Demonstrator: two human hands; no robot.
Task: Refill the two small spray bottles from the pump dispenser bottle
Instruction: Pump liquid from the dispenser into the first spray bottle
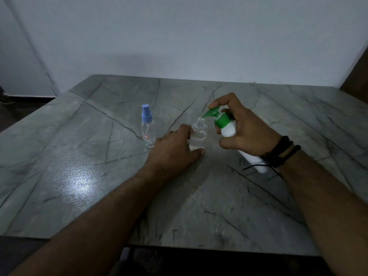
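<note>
The surface (199, 196) is a grey-green stone-pattern slab with dark veins running diagonally across it. A bright glare patch (77, 182) lies on the slab toward 8 o'clock. The far edge of the slab meets a plain pale blue-grey wall (179, 36) at 12 o'clock. A dark skirting strip (29, 97) runs along the wall base at 10 o'clock. A brown vertical panel (356, 74) stands at 2 o'clock. Lighting is dim overall. The area beneath the near edge at 6 o'clock is dark.
</note>
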